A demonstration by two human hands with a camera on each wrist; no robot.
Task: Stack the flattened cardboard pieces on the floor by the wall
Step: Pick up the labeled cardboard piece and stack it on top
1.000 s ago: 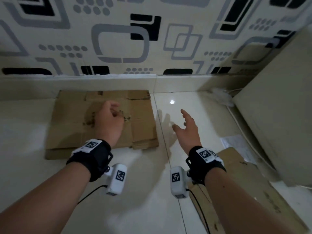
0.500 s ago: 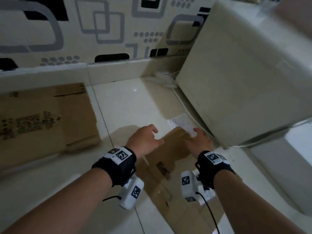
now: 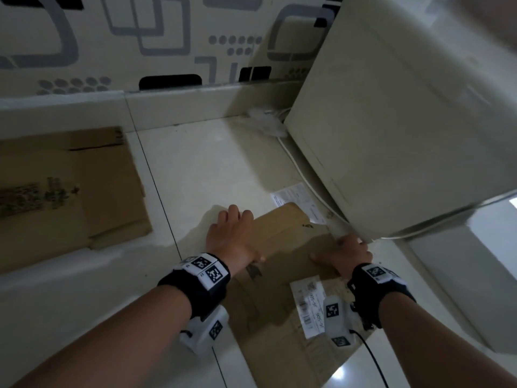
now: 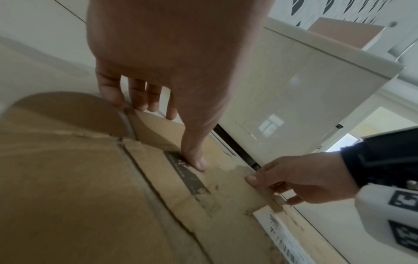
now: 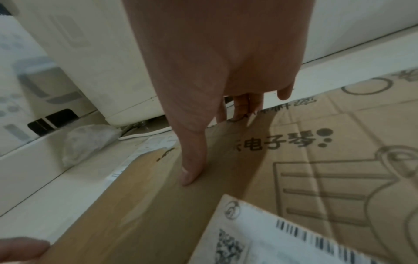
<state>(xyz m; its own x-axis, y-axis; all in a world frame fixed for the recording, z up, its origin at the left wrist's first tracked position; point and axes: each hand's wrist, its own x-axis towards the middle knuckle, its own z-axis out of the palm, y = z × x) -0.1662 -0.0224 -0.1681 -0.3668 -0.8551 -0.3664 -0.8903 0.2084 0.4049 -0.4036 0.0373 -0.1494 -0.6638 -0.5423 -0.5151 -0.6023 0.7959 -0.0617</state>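
Note:
A flattened brown cardboard piece (image 3: 279,309) with a white shipping label (image 3: 307,303) lies on the tiled floor in front of me. My left hand (image 3: 235,236) holds its left edge, thumb pressed on top (image 4: 196,160) and fingers curled over the edge. My right hand (image 3: 347,253) pinches the right edge beside the white cabinet, thumb on top (image 5: 190,171) and fingers curled under. A stack of flattened cardboard (image 3: 70,191) lies at the left against the wall's base.
A large white cabinet (image 3: 405,121) stands close on the right, with a white cable (image 3: 296,169) along its foot. A printed paper sheet (image 3: 296,197) lies under the cardboard's far corner. A crumpled white bag (image 3: 265,121) sits in the corner. Bare tile separates the piece from the stack.
The view swung right, away from the stack. Both hands left the stack, came down to the loose cardboard piece, and now hold its left and right edges.

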